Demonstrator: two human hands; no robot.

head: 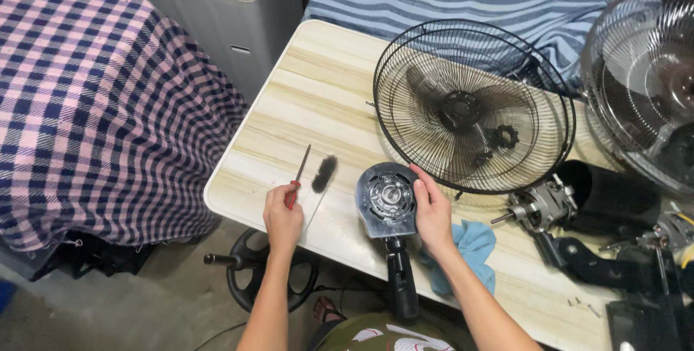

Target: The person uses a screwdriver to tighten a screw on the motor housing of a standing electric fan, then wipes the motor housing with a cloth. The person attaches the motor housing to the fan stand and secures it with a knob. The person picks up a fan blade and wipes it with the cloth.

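Observation:
My left hand (281, 215) closes around the red handle of a screwdriver (298, 174) that lies on the light wooden table (318, 83). A dark bristle brush (324, 173) rests just right of its shaft. My right hand (432, 213) grips the right edge of a grey round fan motor housing (387, 199) on a black neck (400, 276), standing at the table's front edge. Behind it lie stacked black wire fan grilles (473, 105) with a dark blade inside.
A blue cloth (473, 250) lies by my right wrist. A bare fan motor (538, 206) and black parts (614, 195) sit at right, another fan (643, 76) at far right. A checked cloth (94, 105) hangs left, a black fan base (253, 268) on the floor.

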